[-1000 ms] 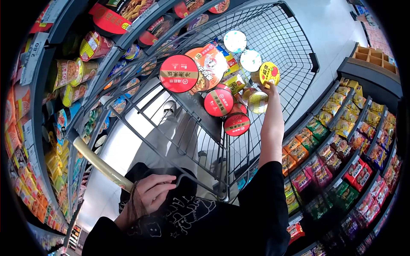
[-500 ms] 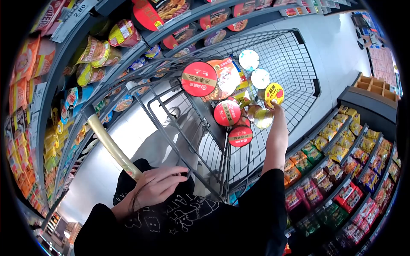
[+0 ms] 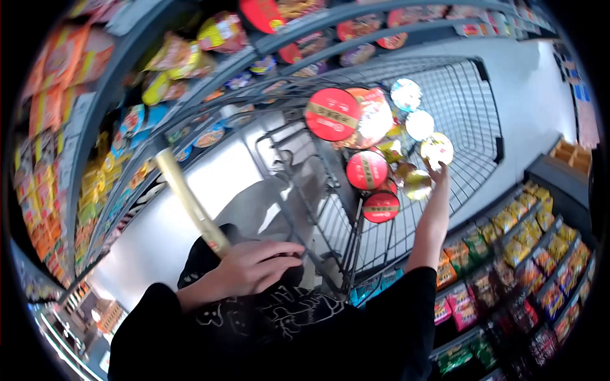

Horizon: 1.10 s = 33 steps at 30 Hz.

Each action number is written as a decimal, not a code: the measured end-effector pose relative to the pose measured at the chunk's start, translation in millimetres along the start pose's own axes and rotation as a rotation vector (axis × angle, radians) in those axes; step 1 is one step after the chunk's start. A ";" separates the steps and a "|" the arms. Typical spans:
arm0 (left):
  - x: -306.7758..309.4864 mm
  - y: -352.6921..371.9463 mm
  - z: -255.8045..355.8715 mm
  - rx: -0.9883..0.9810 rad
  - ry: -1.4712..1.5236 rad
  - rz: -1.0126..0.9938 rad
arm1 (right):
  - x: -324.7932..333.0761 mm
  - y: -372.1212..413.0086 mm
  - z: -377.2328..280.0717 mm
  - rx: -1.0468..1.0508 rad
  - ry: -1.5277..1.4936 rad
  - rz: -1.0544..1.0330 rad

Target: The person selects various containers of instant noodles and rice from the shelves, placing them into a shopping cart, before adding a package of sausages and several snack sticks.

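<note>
Now | my left grip (image 3: 257, 267) closed round pale tubular cart handle (image 3: 187, 197) | my right grip (image 3: 438, 170) on yellow-lidded round noodle cup (image 3: 437, 149), 2 o'clock in black wire cart (image 3: 470, 89); clamped or loose, I can't tell | likely placing; next needs clean release

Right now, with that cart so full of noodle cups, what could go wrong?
The right hand seems to touch the yellow-lidded cup by fingertips only, so it might drop. The red-lidded cups are loosely heaped and could slide. With only the left hand on the cart handle, steering could slip.
</note>
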<state>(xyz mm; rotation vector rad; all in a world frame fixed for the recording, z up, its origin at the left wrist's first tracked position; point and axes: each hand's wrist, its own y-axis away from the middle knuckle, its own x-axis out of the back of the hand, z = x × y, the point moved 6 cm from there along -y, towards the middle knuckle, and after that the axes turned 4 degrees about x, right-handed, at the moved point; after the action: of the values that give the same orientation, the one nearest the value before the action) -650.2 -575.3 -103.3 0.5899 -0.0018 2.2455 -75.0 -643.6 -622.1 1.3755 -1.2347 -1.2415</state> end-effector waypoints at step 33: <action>410.6 476.5 -135.4 0.714 -0.740 2.309 | -117.0 535.3 459.9 1.092 1.630 -0.882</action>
<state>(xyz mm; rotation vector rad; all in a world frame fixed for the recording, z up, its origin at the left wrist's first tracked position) -1278.7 -584.9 33.9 2.8750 -0.5112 3.7271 -591.3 -585.1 -130.5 2.8556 0.1009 0.5712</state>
